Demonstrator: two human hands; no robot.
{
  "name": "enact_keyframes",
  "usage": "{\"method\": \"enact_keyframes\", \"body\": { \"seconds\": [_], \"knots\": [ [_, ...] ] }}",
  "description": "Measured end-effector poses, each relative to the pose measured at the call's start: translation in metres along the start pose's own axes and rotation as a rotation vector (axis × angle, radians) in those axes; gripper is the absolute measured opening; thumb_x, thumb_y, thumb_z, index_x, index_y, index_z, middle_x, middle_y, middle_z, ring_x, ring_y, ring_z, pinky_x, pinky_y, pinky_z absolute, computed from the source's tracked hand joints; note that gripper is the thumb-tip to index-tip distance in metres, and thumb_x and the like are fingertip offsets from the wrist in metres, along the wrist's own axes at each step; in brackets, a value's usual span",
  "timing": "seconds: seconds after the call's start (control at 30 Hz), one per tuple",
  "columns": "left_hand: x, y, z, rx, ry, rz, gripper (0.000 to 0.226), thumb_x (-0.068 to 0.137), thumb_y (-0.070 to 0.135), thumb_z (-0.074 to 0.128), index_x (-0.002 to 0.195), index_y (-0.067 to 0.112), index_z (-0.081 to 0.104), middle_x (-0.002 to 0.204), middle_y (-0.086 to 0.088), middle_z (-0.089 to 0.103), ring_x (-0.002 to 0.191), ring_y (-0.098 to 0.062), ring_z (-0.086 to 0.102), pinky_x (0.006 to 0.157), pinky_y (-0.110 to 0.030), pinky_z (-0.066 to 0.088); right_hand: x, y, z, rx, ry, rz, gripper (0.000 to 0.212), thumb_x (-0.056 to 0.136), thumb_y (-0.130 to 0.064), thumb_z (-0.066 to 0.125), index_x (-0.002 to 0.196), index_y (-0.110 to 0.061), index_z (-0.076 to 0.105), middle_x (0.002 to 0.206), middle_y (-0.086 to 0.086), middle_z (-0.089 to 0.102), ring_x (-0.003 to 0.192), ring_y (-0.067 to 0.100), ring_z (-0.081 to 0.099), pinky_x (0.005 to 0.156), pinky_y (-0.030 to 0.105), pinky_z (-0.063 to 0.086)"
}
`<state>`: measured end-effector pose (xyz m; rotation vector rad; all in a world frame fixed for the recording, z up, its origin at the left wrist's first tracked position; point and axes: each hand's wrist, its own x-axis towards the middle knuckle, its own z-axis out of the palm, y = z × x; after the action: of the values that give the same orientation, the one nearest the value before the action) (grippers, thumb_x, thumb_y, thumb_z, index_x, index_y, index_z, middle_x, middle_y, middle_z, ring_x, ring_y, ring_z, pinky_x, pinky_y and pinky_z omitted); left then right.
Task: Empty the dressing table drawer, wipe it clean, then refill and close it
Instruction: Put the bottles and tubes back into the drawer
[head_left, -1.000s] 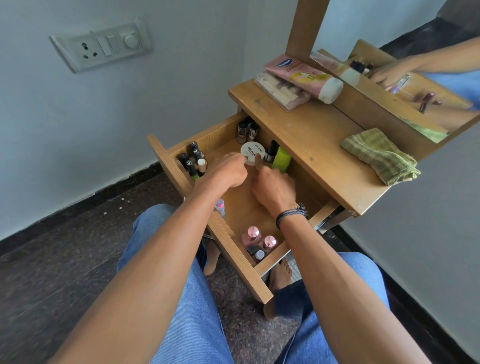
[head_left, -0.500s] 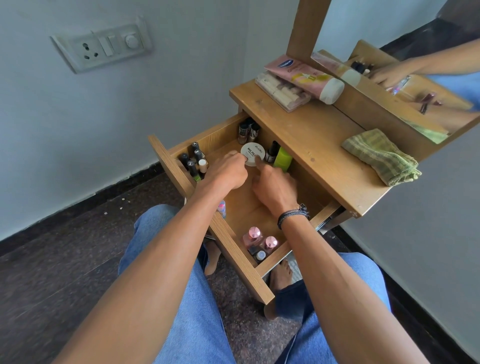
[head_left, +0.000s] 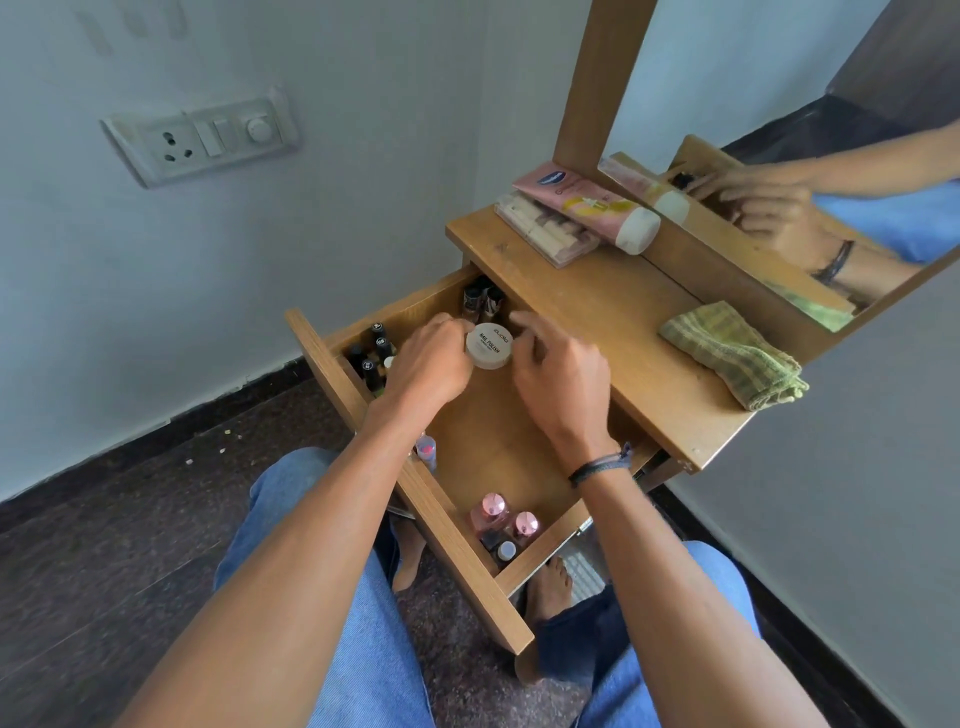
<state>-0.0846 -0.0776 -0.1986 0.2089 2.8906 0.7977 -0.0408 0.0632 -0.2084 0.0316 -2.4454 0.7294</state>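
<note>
The wooden drawer (head_left: 415, 499) of the dressing table stands pulled out over my lap. A round white jar (head_left: 488, 345) labelled nail polish sits raised near the drawer's back. My left hand (head_left: 431, 364) grips its left side with curled fingers. My right hand (head_left: 561, 374) curves against the jar's right side; its fingertips are hidden, so I cannot tell what they hold. Black bottles (head_left: 371, 353) fill the back left corner. Two dark bottles (head_left: 480, 299) stand at the back. Pink-capped bottles (head_left: 501, 519) crowd the near right corner. A folded green cloth (head_left: 732, 353) lies on the tabletop (head_left: 623, 322).
A pink tube (head_left: 587, 205) rests on a flat palette box (head_left: 540, 234) at the tabletop's far end, against the mirror (head_left: 779, 156). A small pink bottle (head_left: 426, 449) stands inside the drawer front. A wall socket (head_left: 202, 137) is up on the left. My knees sit under the drawer.
The jar has come up off the drawer floor between my hands. My right hand has moved forward and now covers the black bottle and green tube behind the jar.
</note>
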Motion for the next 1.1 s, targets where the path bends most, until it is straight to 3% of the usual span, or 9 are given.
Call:
{"method": "enact_keyframes", "body": {
  "seconds": [0.1,0.17,0.27,0.37,0.57,0.77,0.93,1.03,1.1],
  "knots": [
    [0.0,0.002,-0.003,-0.068,0.046,-0.023,0.056,0.095,-0.005,0.048,0.146,0.019,0.051,0.152,-0.006,0.047,0.133,-0.027,0.052,0.106,-0.042,0.047,0.044,0.004,-0.025,-0.055,0.246,-0.046,0.022,0.091,-0.01,0.051,0.091,-0.011,0.072,0.09,0.004,0.068,0.071,0.012,0.053,0.057,0.022,0.043],
    [-0.001,0.0,-0.002,-0.067,0.076,-0.008,0.055,0.095,-0.004,0.05,0.145,0.018,0.053,0.151,-0.006,0.048,0.134,-0.027,0.051,0.105,-0.042,0.046,0.076,0.015,-0.037,-0.167,0.282,-0.006,0.024,0.089,-0.011,0.052,0.102,-0.009,0.072,0.106,0.011,0.065,0.095,0.026,0.059,0.071,0.029,0.046],
    [-0.003,-0.007,0.0,0.013,0.172,0.052,0.053,0.092,-0.007,0.05,0.141,0.014,0.056,0.144,-0.006,0.055,0.131,-0.026,0.049,0.1,-0.042,0.049,0.104,0.039,-0.044,-0.396,0.052,0.116,0.041,0.09,-0.021,0.051,0.13,-0.012,0.061,0.132,0.018,0.052,0.121,0.041,0.048,0.093,0.05,0.048],
    [-0.007,-0.013,0.001,0.038,0.278,0.099,0.052,0.091,-0.009,0.05,0.137,0.012,0.06,0.138,-0.005,0.06,0.126,-0.024,0.05,0.099,-0.036,0.049,0.111,0.053,-0.041,-0.524,-0.134,0.198,0.056,0.096,-0.037,0.055,0.146,-0.015,0.044,0.146,0.017,0.04,0.133,0.04,0.038,0.104,0.057,0.037],
    [-0.008,-0.02,-0.011,-0.102,0.433,0.058,0.044,0.094,-0.008,0.047,0.123,0.015,0.069,0.126,-0.001,0.066,0.116,-0.02,0.051,0.083,-0.025,0.044,0.111,0.056,-0.034,-0.377,-0.071,0.245,0.052,0.092,-0.031,0.062,0.138,-0.016,0.044,0.136,0.017,0.047,0.126,0.041,0.043,0.098,0.054,0.04],
    [-0.007,-0.04,-0.017,-0.071,0.478,0.076,0.046,0.092,-0.008,0.048,0.126,0.016,0.067,0.126,-0.001,0.064,0.124,-0.023,0.043,0.099,-0.036,0.046,0.109,0.055,-0.039,-0.198,-0.007,0.255,0.049,0.081,-0.04,0.073,0.12,-0.019,0.052,0.124,0.01,0.056,0.113,0.035,0.051,0.091,0.045,0.043],
    [-0.007,-0.045,-0.021,-0.255,0.481,-0.024,0.052,0.093,-0.011,0.041,0.131,0.017,0.063,0.128,0.002,0.063,0.125,-0.02,0.042,0.09,-0.018,0.034,0.072,0.026,-0.044,-0.047,0.058,0.261,0.057,0.072,-0.054,0.073,0.116,-0.021,0.057,0.115,0.003,0.06,0.105,0.026,0.054,0.085,0.04,0.047],
    [-0.006,-0.049,-0.022,-0.361,0.504,-0.067,0.053,0.09,-0.012,0.041,0.126,0.018,0.065,0.12,0.005,0.066,0.12,-0.017,0.046,0.084,-0.013,0.035,0.036,-0.001,-0.044,-0.022,-0.009,0.26,0.058,0.072,-0.057,0.075,0.117,-0.022,0.06,0.112,0.002,0.062,0.099,0.023,0.058,0.079,0.037,0.047],
    [-0.005,-0.052,-0.021,-0.404,0.524,-0.068,0.051,0.088,-0.011,0.042,0.121,0.017,0.068,0.115,0.005,0.067,0.117,-0.017,0.052,0.088,-0.016,0.041,0.009,-0.015,-0.042,-0.034,-0.099,0.219,0.059,0.076,-0.056,0.078,0.121,-0.022,0.06,0.113,0.002,0.061,0.097,0.019,0.056,0.072,0.031,0.042]
  ]
}}
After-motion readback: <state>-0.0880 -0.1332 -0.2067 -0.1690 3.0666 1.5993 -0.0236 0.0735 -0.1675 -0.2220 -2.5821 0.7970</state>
